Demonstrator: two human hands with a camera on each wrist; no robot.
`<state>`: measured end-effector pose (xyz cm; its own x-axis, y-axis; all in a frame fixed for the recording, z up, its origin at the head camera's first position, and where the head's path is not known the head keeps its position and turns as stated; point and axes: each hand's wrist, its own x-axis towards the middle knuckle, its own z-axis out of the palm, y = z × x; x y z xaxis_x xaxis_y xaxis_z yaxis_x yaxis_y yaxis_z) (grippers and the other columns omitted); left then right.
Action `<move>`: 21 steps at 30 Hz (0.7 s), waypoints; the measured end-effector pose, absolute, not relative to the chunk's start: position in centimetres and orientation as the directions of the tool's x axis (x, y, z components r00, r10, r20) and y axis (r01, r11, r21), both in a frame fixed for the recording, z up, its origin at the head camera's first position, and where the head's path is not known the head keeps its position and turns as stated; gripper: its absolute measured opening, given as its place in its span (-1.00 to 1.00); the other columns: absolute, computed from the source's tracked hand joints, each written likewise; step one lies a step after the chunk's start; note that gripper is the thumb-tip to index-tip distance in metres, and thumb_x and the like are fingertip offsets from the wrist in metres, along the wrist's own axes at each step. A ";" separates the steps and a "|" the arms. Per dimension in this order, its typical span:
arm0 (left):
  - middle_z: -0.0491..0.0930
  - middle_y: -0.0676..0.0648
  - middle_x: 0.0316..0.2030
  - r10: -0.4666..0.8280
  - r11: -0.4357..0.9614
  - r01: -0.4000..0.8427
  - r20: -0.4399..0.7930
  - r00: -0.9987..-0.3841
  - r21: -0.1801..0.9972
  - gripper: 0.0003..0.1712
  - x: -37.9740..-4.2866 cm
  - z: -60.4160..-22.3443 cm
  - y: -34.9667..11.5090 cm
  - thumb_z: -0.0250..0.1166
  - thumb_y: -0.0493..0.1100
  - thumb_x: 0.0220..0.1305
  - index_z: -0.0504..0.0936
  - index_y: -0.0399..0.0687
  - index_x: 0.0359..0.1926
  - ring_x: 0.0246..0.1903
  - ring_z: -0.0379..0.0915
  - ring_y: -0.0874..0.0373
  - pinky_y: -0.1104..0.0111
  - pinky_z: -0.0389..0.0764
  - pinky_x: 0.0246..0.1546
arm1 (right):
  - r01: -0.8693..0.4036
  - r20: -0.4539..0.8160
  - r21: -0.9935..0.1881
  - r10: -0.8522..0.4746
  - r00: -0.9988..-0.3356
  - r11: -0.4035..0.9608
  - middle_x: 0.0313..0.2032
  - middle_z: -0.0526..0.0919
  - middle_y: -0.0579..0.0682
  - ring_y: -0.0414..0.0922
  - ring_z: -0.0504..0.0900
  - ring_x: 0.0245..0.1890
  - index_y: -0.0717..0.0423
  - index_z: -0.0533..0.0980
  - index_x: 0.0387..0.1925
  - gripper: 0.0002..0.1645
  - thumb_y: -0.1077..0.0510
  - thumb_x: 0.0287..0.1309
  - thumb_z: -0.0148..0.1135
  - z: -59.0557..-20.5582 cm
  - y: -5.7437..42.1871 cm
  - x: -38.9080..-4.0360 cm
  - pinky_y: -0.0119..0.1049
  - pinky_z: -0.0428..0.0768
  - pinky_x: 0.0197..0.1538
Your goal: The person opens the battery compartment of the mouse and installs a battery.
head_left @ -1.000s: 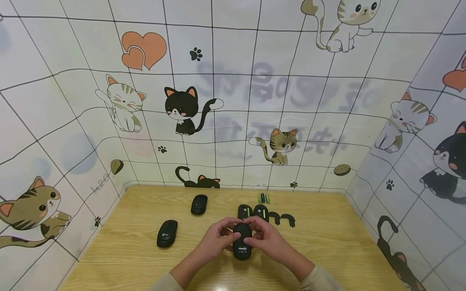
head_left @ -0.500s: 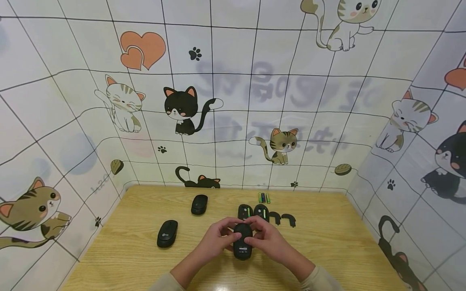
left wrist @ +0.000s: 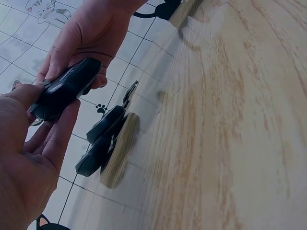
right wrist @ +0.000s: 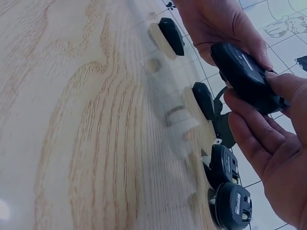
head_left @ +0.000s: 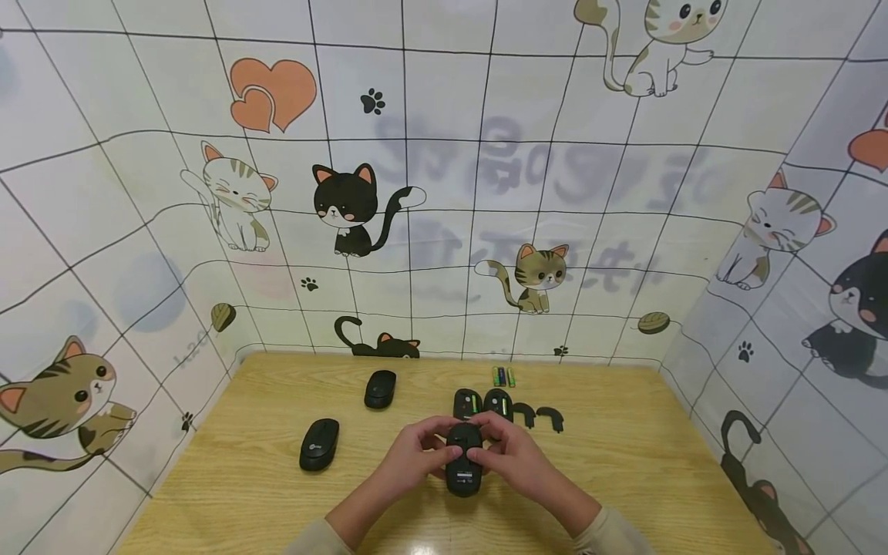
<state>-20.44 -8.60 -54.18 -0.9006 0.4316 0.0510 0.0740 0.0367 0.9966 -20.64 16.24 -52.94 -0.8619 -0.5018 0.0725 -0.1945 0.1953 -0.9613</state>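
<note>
Both hands hold a black computer mouse above the table, its underside with a small label turned up in the head view. The left hand pinches the mouse's left side, thumb on the underside. On the opposite side, the right hand grips it the same way, thumb also on the underside. Just behind the fingers lie two more mice, one upturned mouse and another upturned mouse, each showing a green battery. The wrist views show the held mouse between the fingertips of both hands.
Two dark curved covers, one nearer cover and one outer cover, lie right of the upturned mice. Three small batteries lie at the back. On the left rest a front mouse and a rear mouse, tops up. Cat-printed cloth surrounds the wooden table.
The held mouse has tilted very slightly and shifted a little to the right between the hands. Both hands keep their hold, and the things on the table stay where they were.
</note>
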 end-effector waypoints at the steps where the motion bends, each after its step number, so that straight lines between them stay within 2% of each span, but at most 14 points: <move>1: 0.68 -0.14 0.05 0.430 0.037 0.073 0.050 -0.902 0.997 -0.57 -20.4 -54.2 -8.6 0.45 -0.23 0.53 0.71 0.02 0.35 -0.12 0.71 0.03 0.12 0.88 -0.26 | -0.199 0.078 -0.961 -0.504 -0.860 0.191 0.00 0.72 0.17 0.02 0.84 -0.31 0.09 0.54 0.35 -0.55 0.20 0.54 0.40 -52.9 16.2 -20.7 0.13 0.84 -0.10; 3: 0.68 -0.14 0.05 0.427 0.039 0.073 0.049 -0.903 0.997 -0.57 -20.5 -54.3 -8.6 0.45 -0.23 0.53 0.71 0.04 0.34 -0.11 0.71 0.01 0.12 0.88 -0.27 | -0.209 0.088 -0.960 -0.506 -0.858 0.188 0.01 0.72 0.18 0.01 0.84 -0.30 0.10 0.54 0.35 -0.55 0.19 0.54 0.40 -53.0 16.2 -20.7 0.10 0.85 -0.09; 5: 0.68 -0.14 0.05 0.426 0.042 0.073 0.048 -0.903 0.996 -0.58 -20.6 -54.4 -8.6 0.45 -0.24 0.53 0.72 0.06 0.34 -0.11 0.71 -0.01 0.12 0.88 -0.27 | -0.235 0.106 -0.950 -0.500 -0.860 0.204 0.04 0.72 0.17 -0.01 0.83 -0.27 0.09 0.54 0.35 -0.55 0.18 0.55 0.40 -53.0 16.2 -20.7 -0.02 0.86 -0.08; 8: 0.68 -0.14 0.04 0.426 0.046 0.072 0.046 -0.903 0.996 -0.58 -20.6 -54.5 -8.7 0.44 -0.24 0.53 0.72 0.06 0.33 -0.11 0.71 -0.02 0.11 0.88 -0.27 | -0.308 0.161 -0.916 -0.471 -0.867 0.255 0.08 0.72 0.09 -0.08 0.76 -0.21 0.03 0.56 0.35 -0.53 0.13 0.52 0.44 -53.1 16.1 -20.7 -0.22 0.80 -0.09; 10: 0.68 -0.14 0.04 0.426 0.048 0.070 0.042 -0.904 0.996 -0.58 -20.6 -54.5 -8.7 0.45 -0.24 0.53 0.71 0.06 0.33 -0.11 0.71 -0.02 0.11 0.88 -0.27 | -0.368 0.217 -0.888 -0.453 -0.865 0.277 0.06 0.72 0.03 -0.09 0.74 -0.16 0.01 0.56 0.35 -0.51 0.11 0.50 0.47 -53.2 16.0 -20.7 -0.27 0.74 -0.11; 15: 0.67 -0.14 0.03 0.428 0.049 0.065 0.038 -0.903 0.997 -0.58 -20.7 -54.6 -8.6 0.45 -0.24 0.52 0.71 0.03 0.33 -0.11 0.70 -0.02 0.10 0.88 -0.26 | -0.478 0.333 -0.828 -0.429 -0.839 0.293 0.01 0.71 -0.02 -0.07 0.71 -0.08 0.06 0.59 0.38 -0.48 0.12 0.48 0.47 -53.4 15.9 -20.6 -0.23 0.75 -0.07; 21: 0.68 -0.13 0.03 0.430 0.057 0.061 0.031 -0.902 0.997 -0.59 -20.7 -54.8 -8.5 0.47 -0.22 0.52 0.71 0.04 0.32 -0.11 0.70 -0.02 0.10 0.88 -0.26 | -0.498 0.355 -0.797 -0.402 -0.844 0.342 -0.05 0.67 -0.11 -0.05 0.68 -0.09 -0.06 0.67 0.30 -0.53 0.11 0.43 0.51 -53.3 15.9 -20.5 -0.24 0.72 -0.03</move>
<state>-20.71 -8.48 -54.79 -0.9022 0.4303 0.0307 0.0610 0.0567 0.9965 -20.47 15.95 -53.28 -0.8439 -0.4019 0.3553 -0.4983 0.3418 -0.7968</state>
